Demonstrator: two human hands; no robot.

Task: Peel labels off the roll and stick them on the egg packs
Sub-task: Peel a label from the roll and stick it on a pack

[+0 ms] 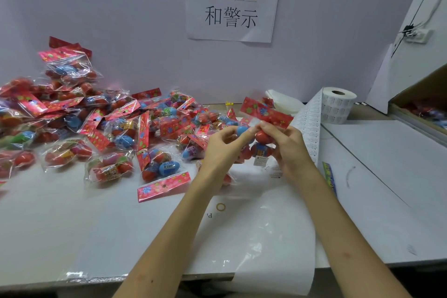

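A clear egg pack (262,139) of blue and red eggs, topped by a red flowered header card (266,112), is hanging upright just right of centre frame. The left hand (225,145) and right hand (290,150) are pinching it below the card. A small white label (261,160) is sitting on its lower part. Similar packs (96,123) are lying heaped at the left. The white label roll (338,107) is standing on end at upper right, its strip (310,126) trailing down behind the right hand.
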